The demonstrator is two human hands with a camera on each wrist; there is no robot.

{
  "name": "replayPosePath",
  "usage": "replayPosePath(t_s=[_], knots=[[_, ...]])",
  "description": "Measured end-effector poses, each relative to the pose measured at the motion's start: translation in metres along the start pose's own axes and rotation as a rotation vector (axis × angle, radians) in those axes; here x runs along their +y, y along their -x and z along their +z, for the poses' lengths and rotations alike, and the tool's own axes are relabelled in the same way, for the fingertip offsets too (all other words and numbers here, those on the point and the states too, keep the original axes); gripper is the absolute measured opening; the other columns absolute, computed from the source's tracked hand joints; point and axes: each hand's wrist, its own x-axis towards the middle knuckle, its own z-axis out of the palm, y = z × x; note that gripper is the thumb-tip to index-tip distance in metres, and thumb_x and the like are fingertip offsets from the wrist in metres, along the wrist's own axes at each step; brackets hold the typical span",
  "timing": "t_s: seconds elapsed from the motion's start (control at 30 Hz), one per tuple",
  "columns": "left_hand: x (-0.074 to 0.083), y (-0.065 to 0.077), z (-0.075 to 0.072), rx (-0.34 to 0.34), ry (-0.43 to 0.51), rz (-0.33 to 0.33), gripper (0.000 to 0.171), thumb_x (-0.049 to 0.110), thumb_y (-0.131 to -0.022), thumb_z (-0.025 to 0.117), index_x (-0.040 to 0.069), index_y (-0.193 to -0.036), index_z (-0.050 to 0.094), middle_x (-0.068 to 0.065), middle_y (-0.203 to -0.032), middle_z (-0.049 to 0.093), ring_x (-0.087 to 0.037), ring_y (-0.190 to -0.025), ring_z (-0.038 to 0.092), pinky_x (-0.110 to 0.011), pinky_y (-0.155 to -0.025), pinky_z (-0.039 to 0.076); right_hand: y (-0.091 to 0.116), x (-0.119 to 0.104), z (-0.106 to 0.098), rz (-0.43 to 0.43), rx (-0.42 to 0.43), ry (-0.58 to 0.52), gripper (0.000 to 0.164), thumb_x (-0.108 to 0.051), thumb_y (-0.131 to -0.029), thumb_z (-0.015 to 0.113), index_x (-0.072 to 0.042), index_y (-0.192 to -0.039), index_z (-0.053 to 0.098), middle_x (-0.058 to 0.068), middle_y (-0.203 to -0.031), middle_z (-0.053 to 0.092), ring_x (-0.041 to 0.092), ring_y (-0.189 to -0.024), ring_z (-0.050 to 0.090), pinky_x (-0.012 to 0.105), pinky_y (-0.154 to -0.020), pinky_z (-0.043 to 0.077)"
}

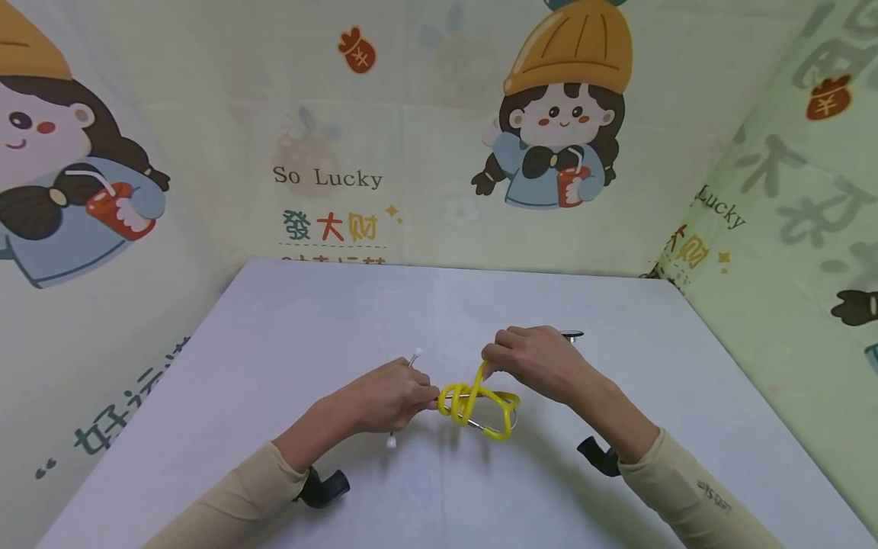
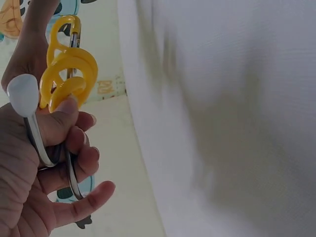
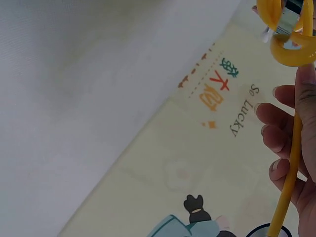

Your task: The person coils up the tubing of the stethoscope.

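A stethoscope with yellow tubing (image 1: 499, 435) is held above the table between both hands. My left hand (image 1: 391, 396) grips its metal ear tubes (image 2: 33, 133) at the coil, with the thumb pressing the yellow loops (image 2: 90, 66). A white ear tip (image 2: 23, 95) sticks out past the thumb, and another ear tip (image 1: 392, 441) hangs below the hand. My right hand (image 1: 538, 362) holds the free length of tube (image 3: 289, 182), which runs along the palm. Behind that hand the round chest piece (image 1: 572, 334) shows partly. Several turns of tubing wrap the metal tubes.
The white table (image 1: 309, 313) reaches to a printed cloth backdrop (image 1: 425, 152) at the back and sides. A black wrist camera (image 1: 329, 488) sits under the left wrist, and another camera (image 1: 598, 457) under the right.
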Motion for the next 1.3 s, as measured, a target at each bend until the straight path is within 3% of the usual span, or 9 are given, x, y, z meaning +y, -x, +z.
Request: replayPosePath(t_s=[0.13, 0.27, 0.5, 0.73, 0.87, 1.0, 1.1, 1.2, 1.3], knots=[[0.004, -0.004, 0.0, -0.041, -0.03, -0.001, 0.01, 0.02, -0.091, 0.066, 0.016, -0.098, 0.072, 0.009, -0.078, 0.066, -0.001, -0.067, 0.05, -0.023, -0.07, 0.041, 0.0, 0.001, -0.001, -0.009, 0.008, 0.009, 0.018, -0.035, -0.081, 0.074, -0.023, -0.087, 0.062, -0.011, -0.074, 0.057, 0.004, -0.063, 0.053, 0.018, -0.051, 0.041], [0.004, -0.003, -0.002, -0.002, 0.007, 0.025, 0.007, 0.02, -0.092, 0.065, 0.016, -0.095, 0.07, 0.01, -0.076, 0.063, -0.001, -0.066, 0.049, -0.024, -0.072, 0.043, 0.001, 0.004, 0.002, 0.012, 0.018, -0.026, 0.017, -0.035, -0.081, 0.074, -0.024, -0.088, 0.063, -0.011, -0.072, 0.057, 0.004, -0.062, 0.051, 0.017, -0.049, 0.038], [-0.009, 0.004, 0.001, 0.109, 0.33, 0.115, 0.012, 0.015, -0.094, 0.062, 0.013, -0.101, 0.071, 0.005, -0.082, 0.068, 0.001, -0.066, 0.045, -0.015, -0.067, 0.042, 0.005, 0.007, 0.013, 0.059, 0.027, -0.162, 0.014, -0.034, -0.085, 0.068, -0.022, -0.094, 0.065, -0.011, -0.074, 0.058, 0.004, -0.062, 0.049, 0.015, -0.052, 0.041], [-0.012, 0.01, 0.001, 0.15, 0.51, 0.053, 0.021, 0.015, -0.092, 0.064, 0.01, -0.112, 0.071, 0.008, -0.082, 0.067, 0.001, -0.066, 0.048, -0.017, -0.058, 0.046, 0.01, 0.005, 0.022, 0.16, -0.062, -0.294, 0.019, -0.03, -0.089, 0.066, -0.017, -0.102, 0.068, -0.007, -0.082, 0.064, 0.004, -0.067, 0.054, 0.018, -0.062, 0.049], [-0.014, 0.011, -0.001, 0.178, 0.534, 0.026, 0.02, 0.014, -0.092, 0.065, 0.011, -0.111, 0.072, 0.007, -0.075, 0.062, 0.0, -0.065, 0.048, -0.021, -0.054, 0.047, 0.013, 0.004, 0.027, 0.194, -0.076, -0.348, 0.02, -0.018, -0.086, 0.072, -0.017, -0.105, 0.066, -0.008, -0.085, 0.065, 0.004, -0.072, 0.057, 0.02, -0.067, 0.051], [-0.014, 0.01, -0.005, 0.203, 0.526, -0.005, 0.02, 0.012, -0.091, 0.065, 0.01, -0.11, 0.072, 0.006, -0.073, 0.061, -0.001, -0.065, 0.048, -0.021, -0.055, 0.046, 0.015, 0.003, 0.03, 0.212, -0.08, -0.385, 0.035, -0.004, -0.078, 0.077, -0.015, -0.11, 0.066, -0.006, -0.096, 0.068, 0.009, -0.083, 0.064, 0.024, -0.073, 0.054], [-0.014, 0.01, -0.008, 0.222, 0.519, -0.037, 0.021, 0.01, -0.09, 0.066, 0.008, -0.11, 0.072, 0.007, -0.076, 0.064, -0.003, -0.064, 0.048, -0.02, -0.058, 0.046, 0.016, 0.001, 0.031, 0.266, -0.122, -0.426, 0.04, 0.007, -0.078, 0.073, -0.01, -0.114, 0.067, 0.001, -0.106, 0.069, 0.017, -0.091, 0.066, 0.025, -0.072, 0.055], [-0.015, 0.009, -0.01, 0.24, 0.503, -0.072, 0.021, 0.009, -0.09, 0.067, 0.007, -0.11, 0.072, 0.007, -0.083, 0.068, -0.004, -0.065, 0.049, -0.02, -0.06, 0.047, 0.016, -0.004, 0.035, 0.349, -0.173, -0.494, 0.02, 0.005, -0.085, 0.067, -0.006, -0.102, 0.07, 0.004, -0.098, 0.071, 0.019, -0.085, 0.066, 0.024, -0.069, 0.054], [-0.015, 0.009, -0.009, 0.256, 0.478, -0.107, 0.02, 0.008, -0.089, 0.067, 0.007, -0.108, 0.073, 0.006, -0.087, 0.071, -0.004, -0.065, 0.05, -0.02, -0.06, 0.047, 0.016, -0.01, 0.04, 0.42, -0.209, -0.66, 0.008, -0.008, -0.093, 0.061, -0.004, -0.094, 0.067, 0.005, -0.083, 0.07, 0.014, -0.073, 0.064, 0.024, -0.065, 0.053]])
